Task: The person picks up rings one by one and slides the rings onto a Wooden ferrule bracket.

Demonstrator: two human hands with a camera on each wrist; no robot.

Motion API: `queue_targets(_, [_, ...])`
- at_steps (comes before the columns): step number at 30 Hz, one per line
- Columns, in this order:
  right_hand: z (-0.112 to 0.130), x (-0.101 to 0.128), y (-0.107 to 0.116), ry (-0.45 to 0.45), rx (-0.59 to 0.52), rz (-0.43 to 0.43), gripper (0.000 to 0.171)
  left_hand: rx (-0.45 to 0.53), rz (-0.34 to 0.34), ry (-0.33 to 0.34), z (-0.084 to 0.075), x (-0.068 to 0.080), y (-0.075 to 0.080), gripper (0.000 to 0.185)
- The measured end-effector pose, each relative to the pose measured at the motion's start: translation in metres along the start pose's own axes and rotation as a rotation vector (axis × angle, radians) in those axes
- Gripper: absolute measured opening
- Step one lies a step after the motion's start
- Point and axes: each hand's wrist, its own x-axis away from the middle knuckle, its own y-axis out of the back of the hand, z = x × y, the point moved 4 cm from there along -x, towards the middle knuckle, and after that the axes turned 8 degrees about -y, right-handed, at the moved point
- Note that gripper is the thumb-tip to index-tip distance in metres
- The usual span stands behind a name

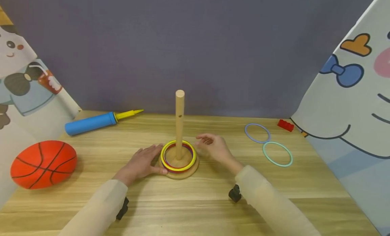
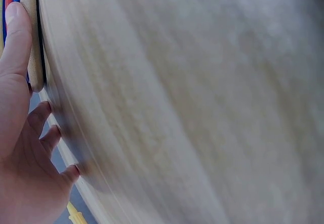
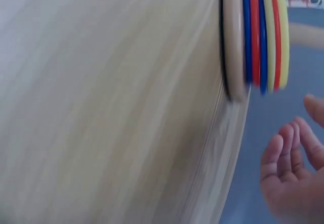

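A round wooden base with an upright wooden peg (image 1: pixel 179 126) stands mid-way across the pale wood-grain counter (image 1: pixel 195 209), and a stack of thin plastic rings, yellow on top with red and blue below (image 1: pixel 178 157), lies threaded over the peg on the base. The left hand (image 1: pixel 141 163) lies flat against the base's left edge, fingers (image 2: pixel 15 36) straight and the thumb along the rim, pressing rather than gripping. The right hand (image 1: pixel 214 147) hovers just beside the base on the right, fingers (image 3: pixel 296 148) loosely curled and holding nothing. Two loose rings, a lilac ring (image 1: pixel 257 133) and a mint-green ring (image 1: pixel 277 154), lie well apart to the right, near a small red block (image 1: pixel 285 125). To do this well, I judge the left hand should keep the base steady with light sideways pressure, so the peg does not tip, while the right works one ring at a time, keeping each level over the peg so it does not snag. A blue and yellow hand pump (image 1: pixel 97 121) and an orange basketball (image 1: pixel 43 164) lie at the left.
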Motion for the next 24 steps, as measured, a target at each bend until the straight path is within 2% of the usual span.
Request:
queue_targets(6, [-0.023,0.008,0.038,-0.024,0.015,0.052,0.036,0.001,0.003,0.003,0.001,0.0,-0.001,0.103])
queue_targets(12, [-0.046,0.018,0.084,-0.033,0.066,0.059,0.04,-0.01,-0.011,-0.004,0.002,0.001,0.0,0.103])
queue_targets(17, [-0.066,0.031,0.123,-0.043,0.115,0.008,0.039,-0.009,-0.013,-0.012,0.001,0.002,0.001,0.103])
queue_targets(24, [-0.102,0.044,0.178,-0.102,0.212,-0.14,0.041,-0.005,-0.005,-0.015,-0.001,0.001,0.001,0.103])
